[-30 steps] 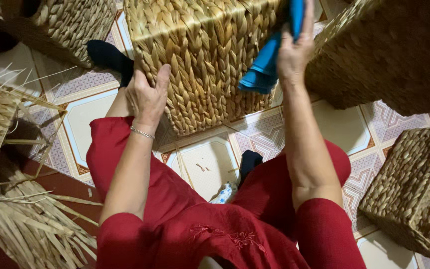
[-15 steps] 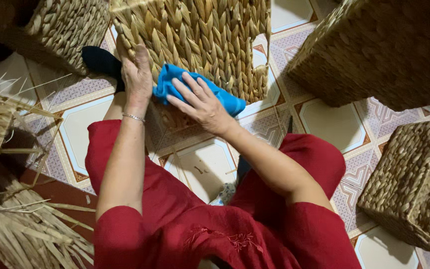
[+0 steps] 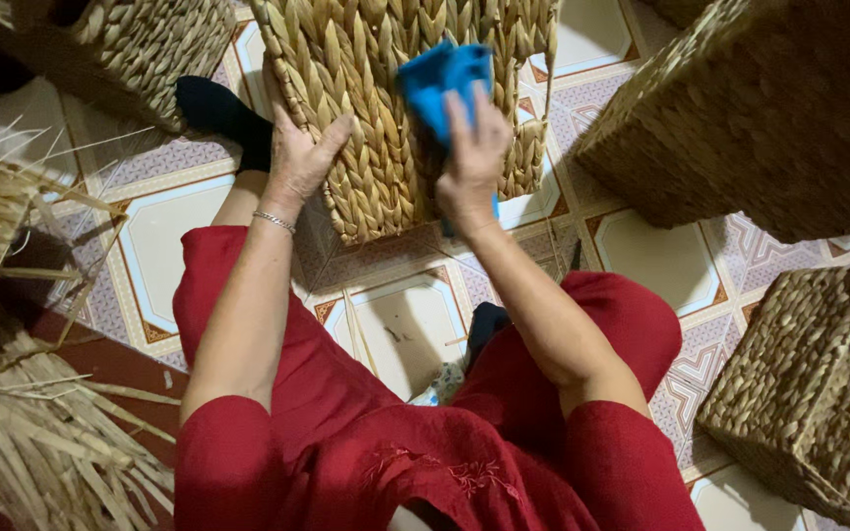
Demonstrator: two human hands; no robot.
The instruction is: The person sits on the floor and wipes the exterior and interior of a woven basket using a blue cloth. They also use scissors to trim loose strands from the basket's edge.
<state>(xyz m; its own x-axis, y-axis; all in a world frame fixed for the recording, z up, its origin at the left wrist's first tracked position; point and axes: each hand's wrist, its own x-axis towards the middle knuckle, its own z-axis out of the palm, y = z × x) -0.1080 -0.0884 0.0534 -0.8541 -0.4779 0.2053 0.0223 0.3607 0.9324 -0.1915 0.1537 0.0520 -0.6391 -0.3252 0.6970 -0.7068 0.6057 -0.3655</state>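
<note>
Left hand [image 3: 299,157] clamped on the woven basket's [image 3: 386,108] edge, right hand [image 3: 472,162] gripping a blue cloth [image 3: 442,81] against it.

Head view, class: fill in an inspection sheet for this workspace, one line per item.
Surface: patterned tile floor, person seated on it.
Job's things: woven basket; blue cloth pressed against its side.
Clutter: loose straw bundle; strands on tiles.
Grips: left hand braces the basket's edge; right hand holds the cloth.
Cables: nothing seen.
Surroundings: more woven baskets, one at upper right, one at lower right, one at upper left.
</note>
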